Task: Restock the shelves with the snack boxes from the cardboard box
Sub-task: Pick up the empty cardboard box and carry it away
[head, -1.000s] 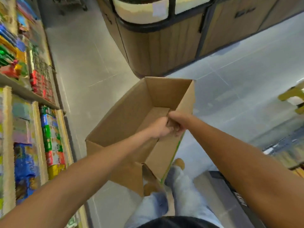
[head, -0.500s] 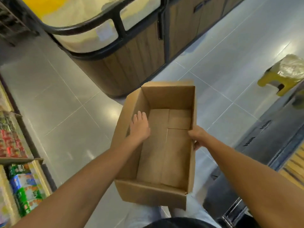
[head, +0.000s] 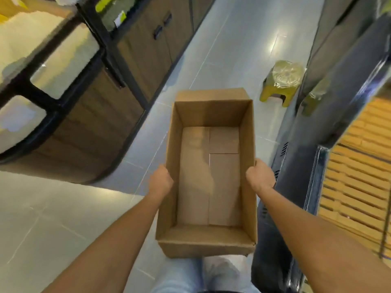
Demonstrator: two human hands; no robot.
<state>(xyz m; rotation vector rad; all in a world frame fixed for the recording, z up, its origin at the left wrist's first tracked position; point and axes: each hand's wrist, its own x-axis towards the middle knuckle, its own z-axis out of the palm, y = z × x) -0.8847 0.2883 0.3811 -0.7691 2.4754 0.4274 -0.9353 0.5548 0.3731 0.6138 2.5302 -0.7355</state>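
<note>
One cardboard box over tiles (grey)

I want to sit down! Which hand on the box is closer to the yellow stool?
The right hand: it grips the cardboard box on the side where the yellow stool stands. The left hand grips the opposite wall.

A shop: glass-topped display counter along a tiled aisle.

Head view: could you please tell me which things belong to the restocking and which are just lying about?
Job: box, empty, gripped at its side walls by left hand and right hand.
Lying about: stool, plastic-wrapped; wooden counter; dark cabinet.
</note>
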